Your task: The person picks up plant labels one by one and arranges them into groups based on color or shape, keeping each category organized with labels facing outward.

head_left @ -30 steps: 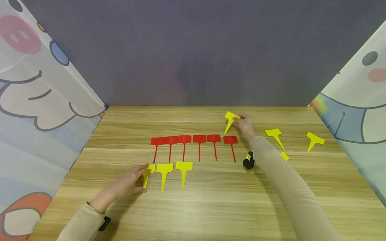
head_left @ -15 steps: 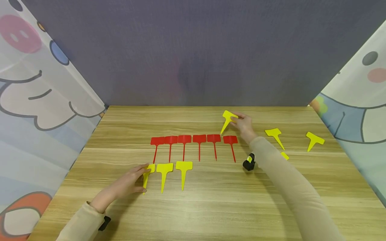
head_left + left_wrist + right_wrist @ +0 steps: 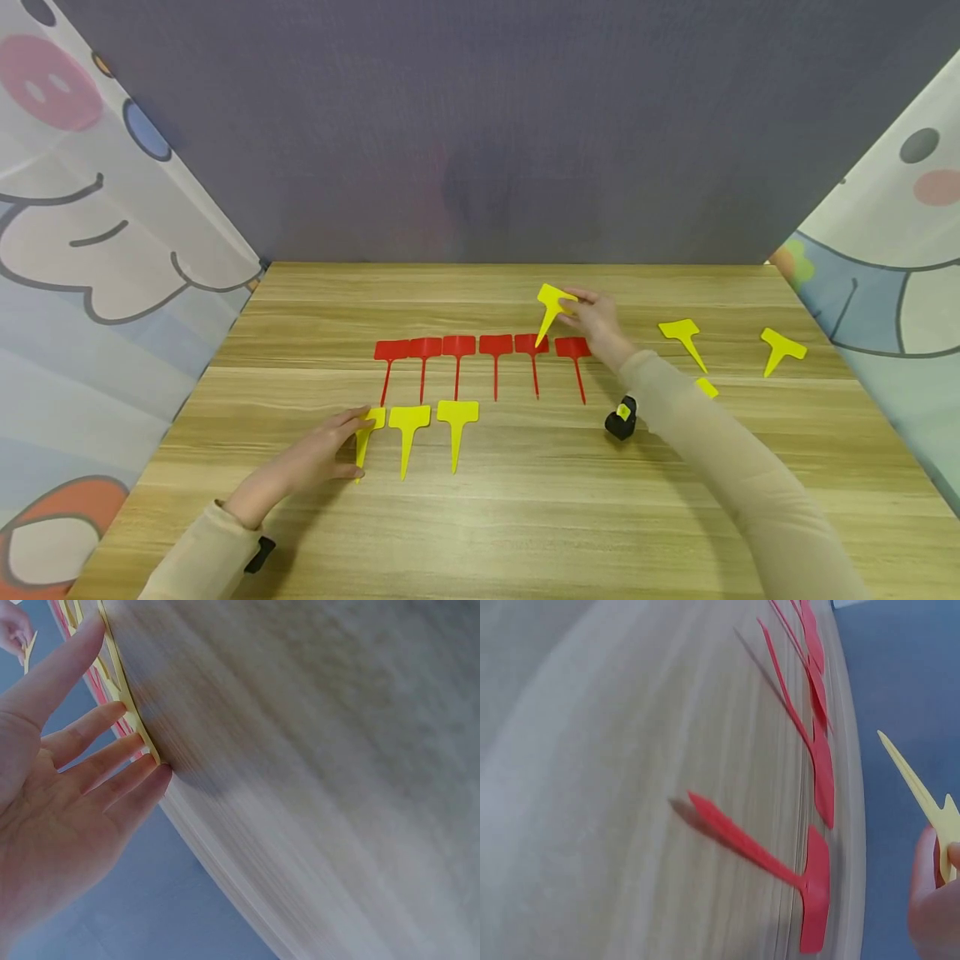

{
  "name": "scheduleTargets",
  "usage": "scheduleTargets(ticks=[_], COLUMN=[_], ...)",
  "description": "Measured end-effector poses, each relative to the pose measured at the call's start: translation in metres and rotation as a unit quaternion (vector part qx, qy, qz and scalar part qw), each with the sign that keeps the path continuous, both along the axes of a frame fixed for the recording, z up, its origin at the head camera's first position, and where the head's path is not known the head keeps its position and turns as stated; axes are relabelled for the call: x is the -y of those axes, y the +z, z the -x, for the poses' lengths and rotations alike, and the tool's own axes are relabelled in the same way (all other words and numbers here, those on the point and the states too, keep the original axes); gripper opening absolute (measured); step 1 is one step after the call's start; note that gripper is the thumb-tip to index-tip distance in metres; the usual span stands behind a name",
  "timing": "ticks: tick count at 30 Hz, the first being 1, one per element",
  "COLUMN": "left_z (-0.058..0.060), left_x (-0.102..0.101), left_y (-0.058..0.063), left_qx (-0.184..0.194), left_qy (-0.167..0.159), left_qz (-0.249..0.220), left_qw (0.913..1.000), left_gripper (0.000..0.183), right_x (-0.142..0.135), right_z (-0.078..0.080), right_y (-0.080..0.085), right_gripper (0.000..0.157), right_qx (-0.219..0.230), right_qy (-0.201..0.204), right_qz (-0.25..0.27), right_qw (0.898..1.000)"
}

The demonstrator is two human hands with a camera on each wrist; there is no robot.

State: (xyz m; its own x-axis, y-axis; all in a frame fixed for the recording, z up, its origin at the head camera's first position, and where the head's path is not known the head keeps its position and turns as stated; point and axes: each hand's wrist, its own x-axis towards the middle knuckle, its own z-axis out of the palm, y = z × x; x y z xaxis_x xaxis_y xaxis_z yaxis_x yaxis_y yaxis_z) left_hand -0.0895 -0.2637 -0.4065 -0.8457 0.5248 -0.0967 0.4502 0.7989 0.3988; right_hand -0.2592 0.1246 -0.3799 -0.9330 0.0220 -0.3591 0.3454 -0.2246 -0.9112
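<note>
My right hand (image 3: 600,325) pinches a yellow T-shaped plant label (image 3: 551,302) by one end of its head, stem pointing down. In the head view that stem's tip overlaps a red plant label (image 3: 532,343), fifth from the left in a row of several. The right wrist view shows the held label (image 3: 946,823) pale yellow, beyond the red ones. My left hand (image 3: 322,454) rests its straight fingertips on the leftmost yellow label (image 3: 378,418), thumb near the stem's tip; the left wrist view shows its fingers (image 3: 105,761) along the edge. Two more yellow labels (image 3: 410,421) lie beside it.
Toward the right lie two yellow labels (image 3: 684,331), and a third (image 3: 707,387) is partly hidden by the right sleeve (image 3: 705,450). A grey panel (image 3: 480,133) rises behind the wooden table (image 3: 525,533). Cartoon-printed cloths (image 3: 900,275) stand at both sides.
My right hand has moved left with the yellow plant label, and then slightly nearer, bringing its tip over the red row. My left hand has stayed in place.
</note>
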Motion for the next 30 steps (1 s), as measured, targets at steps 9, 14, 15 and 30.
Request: scheduleTargets(ticks=[9, 14, 15, 30], left_z=[0.0, 0.0, 0.0, 0.0], left_x=[0.0, 0.001, 0.001, 0.0], left_y=[0.0, 0.0, 0.0, 0.001], left_qx=[0.001, -0.001, 0.0, 0.004], left_qy=[0.001, 0.0, -0.001, 0.0], left_qz=[0.003, 0.005, 0.004, 0.001], left_qw=[1.0, 1.0, 1.0, 1.0], left_gripper=[0.065, 0.065, 0.065, 0.065], right_x=[0.011, 0.017, 0.018, 0.03], right_z=[-0.015, -0.024, -0.027, -0.051], right_y=[-0.006, -0.01, -0.01, -0.019], right_gripper=[0.041, 0.041, 0.041, 0.037], right_qx=[0.002, 0.007, 0.007, 0.018], right_qy=[0.036, 0.056, 0.061, 0.113], right_qz=[-0.019, -0.007, -0.004, -0.03], right_qw=[0.999, 0.998, 0.998, 0.993])
